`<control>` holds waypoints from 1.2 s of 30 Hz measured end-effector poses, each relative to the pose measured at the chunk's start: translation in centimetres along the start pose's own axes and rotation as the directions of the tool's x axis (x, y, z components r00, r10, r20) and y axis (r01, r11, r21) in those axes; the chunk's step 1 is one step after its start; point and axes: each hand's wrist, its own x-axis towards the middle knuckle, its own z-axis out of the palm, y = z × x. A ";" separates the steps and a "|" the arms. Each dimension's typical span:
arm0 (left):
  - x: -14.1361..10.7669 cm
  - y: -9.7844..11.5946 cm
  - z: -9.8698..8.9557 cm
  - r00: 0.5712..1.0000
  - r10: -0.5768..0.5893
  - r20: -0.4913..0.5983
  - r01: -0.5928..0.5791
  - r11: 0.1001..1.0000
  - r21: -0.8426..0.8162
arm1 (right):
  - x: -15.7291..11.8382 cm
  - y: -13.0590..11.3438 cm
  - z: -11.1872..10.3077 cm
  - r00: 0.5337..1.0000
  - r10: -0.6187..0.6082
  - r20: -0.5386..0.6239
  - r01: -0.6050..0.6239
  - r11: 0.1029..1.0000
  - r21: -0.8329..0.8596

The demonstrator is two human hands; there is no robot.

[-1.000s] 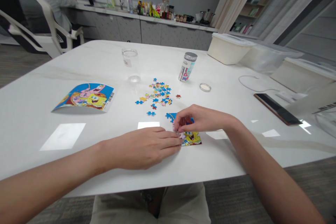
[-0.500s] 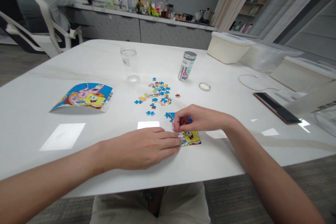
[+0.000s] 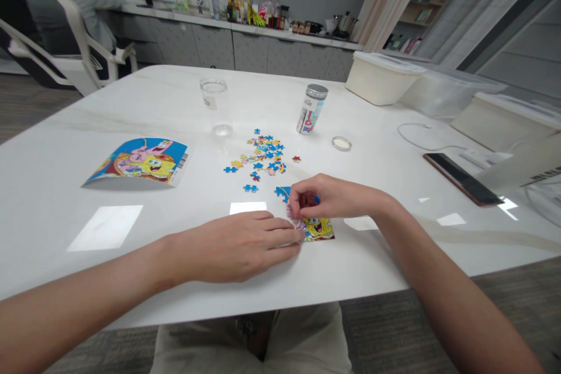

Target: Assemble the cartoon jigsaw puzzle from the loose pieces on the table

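A partly joined puzzle [image 3: 319, 229] with blue, pink and yellow parts lies near the table's front edge. My left hand [image 3: 245, 245] lies palm down, fingers stretched out, its fingertips on the puzzle's left edge. Over the puzzle's upper part, my right hand [image 3: 311, 197] is closed in a pinch; whatever its fingertips hold is hidden. Loose puzzle pieces [image 3: 265, 155] are heaped beyond my hands, with a joined blue pair [image 3: 251, 188] closer. A curled picture sheet [image 3: 144, 160] rests to the left.
Behind the pieces stand an open clear jar [image 3: 215, 108] and a lidded printed jar [image 3: 312, 110], with a round lid [image 3: 341, 144] nearby. A dark phone-like object [image 3: 462, 179] and storage boxes [image 3: 383, 79] are at the right. A person's sleeve [image 3: 94, 6] shows at the back left.
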 end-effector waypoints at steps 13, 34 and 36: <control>0.0 0.0 0.2 1.000 0.000 0.019 0.000 1.000 0.002 | -0.1 -0.1 0.0 1.000 0.013 0.002 -0.013 1.000 -0.009; 0.0 -0.1 -0.1 1.000 0.016 0.015 -0.016 1.000 0.012 | -0.7 0.3 -1.1 0.993 -0.029 -0.117 0.000 0.972 -0.235; 0.0 -0.1 -0.1 1.000 0.012 0.005 -0.012 1.000 0.001 | -0.7 0.4 -1.1 0.994 -0.028 -0.104 0.000 0.964 -0.267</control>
